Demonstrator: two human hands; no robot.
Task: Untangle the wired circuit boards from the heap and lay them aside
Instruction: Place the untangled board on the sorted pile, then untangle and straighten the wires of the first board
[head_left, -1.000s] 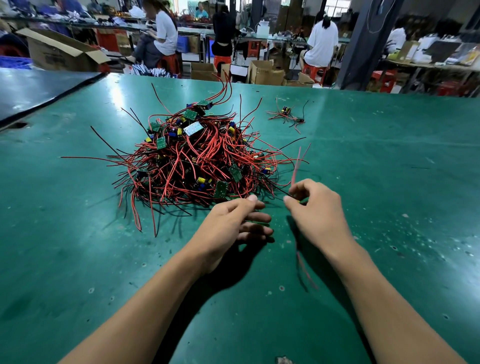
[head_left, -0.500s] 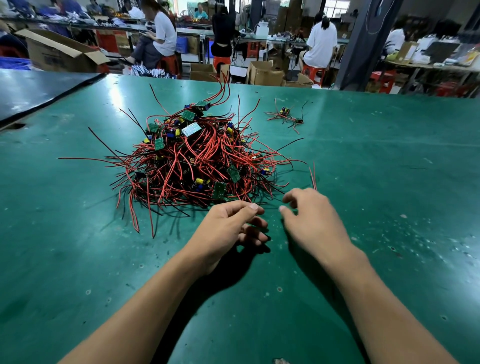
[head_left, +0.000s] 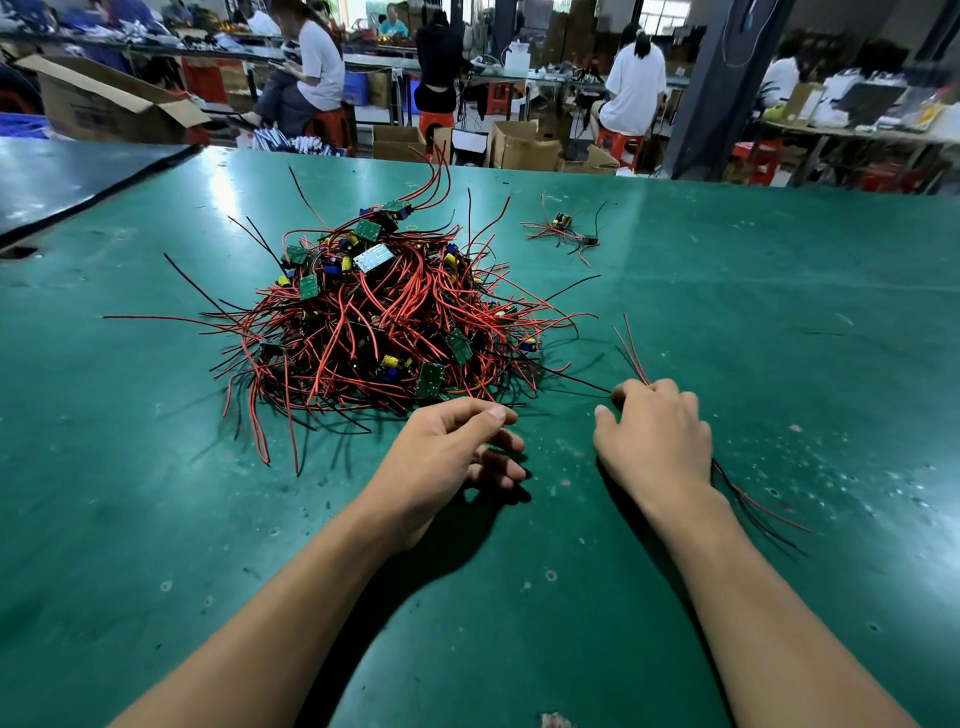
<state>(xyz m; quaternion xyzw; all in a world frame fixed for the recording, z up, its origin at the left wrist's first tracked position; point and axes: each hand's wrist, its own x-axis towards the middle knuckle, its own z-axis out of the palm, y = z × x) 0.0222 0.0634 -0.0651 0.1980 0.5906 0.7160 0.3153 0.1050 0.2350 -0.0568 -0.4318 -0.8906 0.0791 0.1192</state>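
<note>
- Head view: the heap (head_left: 379, 322) of red and black wires and small green boards sits on the green desk (head_left: 779, 364), left of centre and just beyond your hands.
- Your left hand (head_left: 447, 457) rests on the desk at the near edge of the heap. Its fingers (head_left: 506, 441) are curled under and the thumb lies forward toward the nearest wire ends. You cannot tell whether it pinches a wire.
- Your right hand (head_left: 654, 436) is right of the heap and apart from your left, with its fingers (head_left: 670, 389) curled round a few wires (head_left: 631, 353).
- Red ends stick up past the knuckles, and red and black tails trail out behind the wrist across the desk. Any board on them is hidden under the hand.
- A thin black wire (head_left: 571, 376) runs from the heap toward your right hand.
- A small cluster (head_left: 563, 231) of wired boards lies by itself farther back, well apart from the heap.
</note>
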